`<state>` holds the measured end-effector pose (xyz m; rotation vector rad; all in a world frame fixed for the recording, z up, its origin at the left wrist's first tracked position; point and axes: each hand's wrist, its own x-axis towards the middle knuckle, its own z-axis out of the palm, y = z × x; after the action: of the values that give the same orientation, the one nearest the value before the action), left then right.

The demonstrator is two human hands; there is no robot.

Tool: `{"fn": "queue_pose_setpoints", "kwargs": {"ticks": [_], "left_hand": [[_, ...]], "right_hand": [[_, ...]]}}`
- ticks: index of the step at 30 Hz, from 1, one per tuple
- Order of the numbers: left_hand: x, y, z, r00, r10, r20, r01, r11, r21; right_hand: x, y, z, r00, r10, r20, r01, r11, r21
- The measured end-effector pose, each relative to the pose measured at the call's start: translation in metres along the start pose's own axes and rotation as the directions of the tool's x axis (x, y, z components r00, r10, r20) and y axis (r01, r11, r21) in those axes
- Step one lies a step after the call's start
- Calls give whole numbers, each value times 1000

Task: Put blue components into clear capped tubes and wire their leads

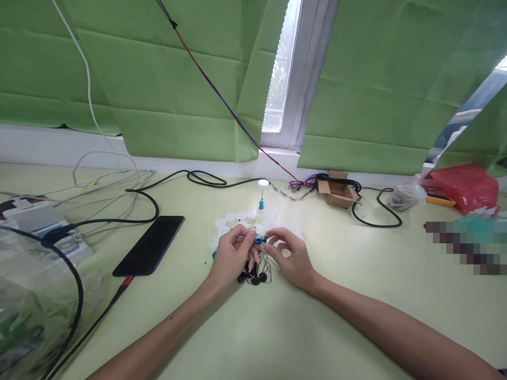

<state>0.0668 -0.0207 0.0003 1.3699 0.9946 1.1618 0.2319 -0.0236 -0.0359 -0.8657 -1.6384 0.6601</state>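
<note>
My left hand [233,250] pinches a small blue-and-black part [259,240] between thumb and fingers. At that part's black right end, the thumb and index finger of my right hand [291,256] close in from the other side. Below both hands lie several black round-ended pieces [256,279] among bent metal wires, partly covered by my left fingers. Behind the hands, a clear tube with a white top [263,184] stands upright with a blue-based needle [261,202] inside. White round caps [230,217] are spread to the left of it.
A black phone [150,245] lies left of my arm, near a cable with a red plug [125,281]. An open cardboard box [338,194] and black cables stand at the back. Red plastic bag [467,184] at far right; clear plastic bag [35,322] at near left.
</note>
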Motion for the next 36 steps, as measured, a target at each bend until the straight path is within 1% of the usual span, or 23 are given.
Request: {"fn": "queue_pose_setpoints", "kwargs": {"ticks": [3,7,11,15,19,26,36], "left_hand": [[0,0,0,1000,-5,-2,5,1000,-8],[0,0,0,1000,1,0,-1,1000,-3],[0,-1,1,1000,3,-2,-3,1000,0],[0,-2,1,1000,9,2,-9,1000,10],[0,-2,0,1000,17,10,-17,1000,26],[-1,-1,1,1000,21,7,-21,999,50],[-4,-2,1,998,51,33,-54,993,101]], "right_hand": [[1,-1,0,998,-60,-19,60,998,12],[2,0,0,995,-104,-9,104,993,53],[2,3,1,994,-108,-16,108,990,85],[1,5,1,994,-107,-16,108,992,69],[1,4,2,997,-76,-24,78,995,70],[-1,5,3,999,34,-3,-34,990,141],[1,7,3,995,91,44,-97,977,189]]}}
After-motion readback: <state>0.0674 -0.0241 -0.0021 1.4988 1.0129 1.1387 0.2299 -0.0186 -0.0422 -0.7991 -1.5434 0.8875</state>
